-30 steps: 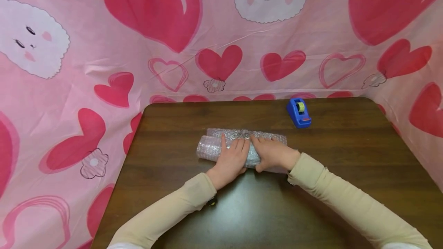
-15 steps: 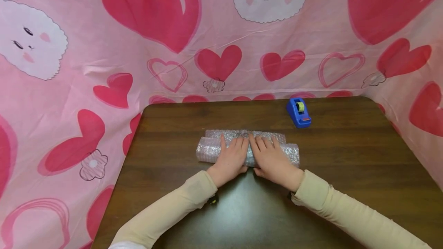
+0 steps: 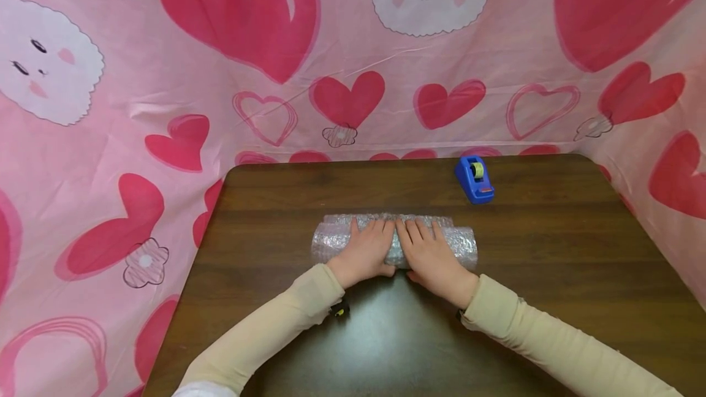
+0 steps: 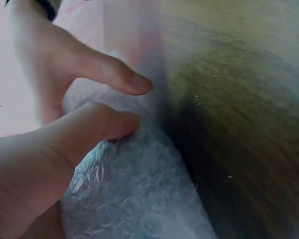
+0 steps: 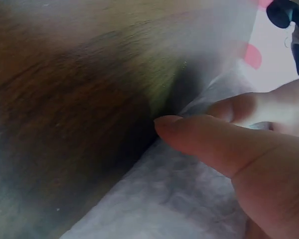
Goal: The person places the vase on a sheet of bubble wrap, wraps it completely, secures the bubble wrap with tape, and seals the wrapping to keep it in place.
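Grip half-closed, the left hand (image 3: 363, 255) and right hand (image 3: 436, 259) hold rolled bubble wrap (image 3: 330, 244) mid-way across the wood-grain surface (image 3: 551, 238); at its two o'clock, a blue tape dispenser (image 3: 473, 187); at twelve, heart-print cloth (image 3: 399, 118).

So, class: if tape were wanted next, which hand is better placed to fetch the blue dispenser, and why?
Probably the right hand: the blue tape dispenser stands behind the right end of the bubble-wrap roll, nearer that hand. The left hand, farther off, could steady the roll.
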A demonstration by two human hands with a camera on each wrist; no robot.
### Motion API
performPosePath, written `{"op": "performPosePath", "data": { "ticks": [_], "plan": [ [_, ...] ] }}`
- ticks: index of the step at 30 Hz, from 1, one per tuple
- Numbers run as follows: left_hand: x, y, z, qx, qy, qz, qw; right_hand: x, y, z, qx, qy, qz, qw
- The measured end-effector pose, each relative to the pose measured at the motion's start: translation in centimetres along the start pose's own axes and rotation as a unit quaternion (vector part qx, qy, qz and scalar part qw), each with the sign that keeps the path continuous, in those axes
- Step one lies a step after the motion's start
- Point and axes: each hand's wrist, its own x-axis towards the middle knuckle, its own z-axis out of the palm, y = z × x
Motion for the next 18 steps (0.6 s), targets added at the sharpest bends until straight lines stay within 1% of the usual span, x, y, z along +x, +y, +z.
{"op": "performPosePath", "data": {
  "ticks": [4,8,10,14,18],
  "plan": [
    [0.1,-0.1,-0.4,-0.019,-0.021,-0.003,0.9996,0.0,0.1,0.2,-0.006,0.016,-0.008,1.0],
    [0.0,-0.2,-0.5,-0.014,-0.018,-0.001,0.9997,0.2,0.2,0.4,-0.007,0.018,-0.012,1.0],
    [-0.1,-0.2,-0.5,-0.008,-0.012,0.0,0.9999,0.4,0.3,0.5,-0.004,0.01,-0.01,1.0],
    [-0.5,-0.1,-0.3,0.001,0.01,0.002,0.9999,0.8,0.7,0.4,0.019,-0.008,-0.004,1.0],
    [-0.9,0.2,-0.3,0.012,0.049,0.007,0.9987,1.2,1.1,0.1,0.04,-0.026,0.004,0.999]
  ]
}}
